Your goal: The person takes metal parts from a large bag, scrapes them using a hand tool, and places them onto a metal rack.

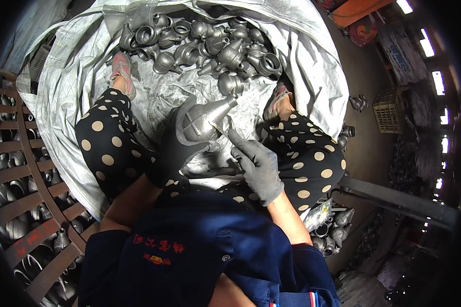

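My left hand [176,146], in a dark grey glove, grips a grey metal casting [205,118] by its wide end. The casting is bulbous, with a narrow neck that points to the upper right. My right hand [256,165], also gloved in grey, is closed with its index finger stretched toward the casting's side. From its fingertips a thin, pale, blade-like tool [220,129] reaches the casting's surface. Most of that tool is hidden by the fingers. Both hands are between my knees, above a white woven sack.
A heap of similar castings [210,46] lies beyond my feet on the spread white sack [312,66]. At left, a brown metal-slatted crate [36,199] holds more. More castings [335,230] lie beside my right hip. A plastic basket [388,111] stands at right, beyond a metal bar [394,197].
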Available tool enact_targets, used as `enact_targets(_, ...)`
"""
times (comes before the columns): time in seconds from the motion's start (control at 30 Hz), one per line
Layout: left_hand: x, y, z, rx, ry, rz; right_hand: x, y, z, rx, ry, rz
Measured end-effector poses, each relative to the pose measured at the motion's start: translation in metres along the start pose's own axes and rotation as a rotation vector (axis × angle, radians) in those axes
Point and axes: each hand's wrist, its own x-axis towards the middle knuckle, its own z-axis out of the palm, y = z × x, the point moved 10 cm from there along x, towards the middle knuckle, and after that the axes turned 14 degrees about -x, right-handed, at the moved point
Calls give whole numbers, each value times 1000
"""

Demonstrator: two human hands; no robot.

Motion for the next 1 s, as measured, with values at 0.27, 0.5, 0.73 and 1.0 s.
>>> enact_targets(0.27, 1, 5, 0, 66, 0, 11, 1, -5, 2, -176, -25, -20)
enact_targets(0.5, 2, 1, 1, 28, 5, -37, 1, 5, 5, -16, -58, 15)
enact_targets(0.73, -2, -9, 4, -126, -15, -42, 1, 6, 3, 38, -98, 77)
enact_targets(1.0, -2, -10, 5, -82, -52, -72, -1, 1, 0, -98, -97, -3)
